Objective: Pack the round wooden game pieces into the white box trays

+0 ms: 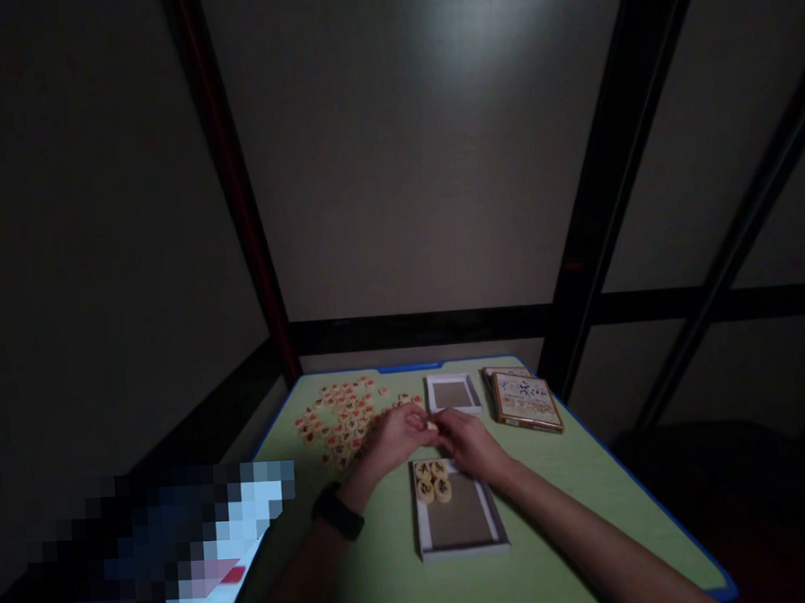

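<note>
My left hand (396,439) and my right hand (469,442) meet over the green table (562,509), fingertips pinched together on a small pale round piece (433,426). A black watch (337,511) is on my left wrist. Just below the hands lies a shallow white box tray (458,518) with three round wooden pieces (433,480) in its far end. To the left, several round pieces with red and black marks (341,417) lie spread on the table.
A second small white tray (453,393) lies at the far side. Next to it lies an orange-edged printed box lid (524,400). Dark posts and a dim wall rise behind the table. A blurred patch covers the lower left.
</note>
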{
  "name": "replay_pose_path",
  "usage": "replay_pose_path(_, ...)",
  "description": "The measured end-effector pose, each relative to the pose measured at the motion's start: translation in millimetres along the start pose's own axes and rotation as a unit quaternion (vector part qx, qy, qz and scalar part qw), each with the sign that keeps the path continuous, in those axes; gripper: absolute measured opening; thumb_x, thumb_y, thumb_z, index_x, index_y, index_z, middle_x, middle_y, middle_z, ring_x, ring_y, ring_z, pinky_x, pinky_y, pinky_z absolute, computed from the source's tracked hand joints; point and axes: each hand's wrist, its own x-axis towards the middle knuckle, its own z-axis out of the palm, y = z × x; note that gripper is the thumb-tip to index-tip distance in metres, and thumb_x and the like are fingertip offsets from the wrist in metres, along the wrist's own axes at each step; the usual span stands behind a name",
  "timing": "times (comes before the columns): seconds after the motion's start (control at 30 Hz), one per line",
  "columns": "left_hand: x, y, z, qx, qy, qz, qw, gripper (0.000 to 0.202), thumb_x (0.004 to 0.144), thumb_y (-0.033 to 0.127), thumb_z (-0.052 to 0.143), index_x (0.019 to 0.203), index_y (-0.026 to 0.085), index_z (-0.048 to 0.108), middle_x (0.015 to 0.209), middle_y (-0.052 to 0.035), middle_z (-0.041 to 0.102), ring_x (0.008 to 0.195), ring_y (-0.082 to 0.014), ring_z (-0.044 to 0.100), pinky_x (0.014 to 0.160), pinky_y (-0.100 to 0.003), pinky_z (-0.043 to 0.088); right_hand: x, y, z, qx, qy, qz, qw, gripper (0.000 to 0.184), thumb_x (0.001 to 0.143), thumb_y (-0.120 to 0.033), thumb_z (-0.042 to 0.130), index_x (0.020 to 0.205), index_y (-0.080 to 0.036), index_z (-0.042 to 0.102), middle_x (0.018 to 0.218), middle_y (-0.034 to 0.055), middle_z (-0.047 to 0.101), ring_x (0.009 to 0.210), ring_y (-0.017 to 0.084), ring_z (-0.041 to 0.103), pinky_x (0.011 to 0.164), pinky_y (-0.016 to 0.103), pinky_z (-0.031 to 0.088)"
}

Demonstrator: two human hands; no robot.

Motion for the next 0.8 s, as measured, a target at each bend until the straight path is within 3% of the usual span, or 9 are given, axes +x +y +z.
replay_pose_path(0.17,2,-3,-4.2,0.091,0.042,0.010,0.995,0.020,0.065,0.019,0.079,0.082,0.017,0.069,0.079,-0.0028,0.073,0.076,-0.0165,0.070,0.071,-0.025,0.055,1,21,-9,0.103,-0.068,0.075,0.990,0.018,0.077,-0.015,0.072,0.095,-0.016,0.074,0.087,0.0051,0.071,0.076,0.018,0.064,0.072,0.028,0.050)
replay_pose_path(0.33,-6,2,-11.1,0.226,0.032,0.042,0.973,0.024,0.069,0.016,0.073,0.093,0.021,0.075,0.085,-0.0022,0.076,0.081,-0.0176,0.070,0.076,-0.027,0.054,1,37,-23,0.113,-0.118,0.048,0.985,0.023,0.076,-0.020,0.074,0.098,-0.017,0.079,0.087,0.0056,0.067,0.080,0.019,0.062,0.076,0.029,0.050)
replay_pose_path(0.47,-15,15,-9.9,0.268,0.001,0.085,0.960,0.030,0.070,0.011,0.068,0.096,0.022,0.076,0.093,-0.0022,0.076,0.086,-0.0177,0.068,0.081,-0.027,0.053,1,33,-28,0.081,-0.138,0.029,0.987,0.027,0.080,-0.018,0.068,0.104,-0.018,0.078,0.086,0.0048,0.065,0.083,0.019,0.061,0.081,0.031,0.050)
replay_pose_path(0.63,-17,20,-7.4,0.291,0.005,0.079,0.953,0.033,0.071,0.009,0.067,0.100,0.021,0.075,0.094,-0.0026,0.075,0.087,-0.0184,0.068,0.085,-0.028,0.053,-1,23,-28,0.050,-0.132,0.041,0.989,0.034,0.081,-0.022,0.070,0.115,-0.017,0.074,0.091,0.0059,0.065,0.085,0.020,0.062,0.078,0.031,0.050)
replay_pose_path(0.8,-15,18,-7.8,0.294,0.010,0.086,0.952,0.027,0.072,0.007,0.067,0.094,0.021,0.075,0.098,-0.0030,0.074,0.086,-0.0171,0.068,0.087,-0.028,0.053,0,16,-23,-0.004,-0.086,0.080,0.993,0.028,0.077,-0.038,0.080,0.094,-0.016,0.076,0.086,0.0058,0.067,0.079,0.020,0.061,0.074,0.030,0.048)
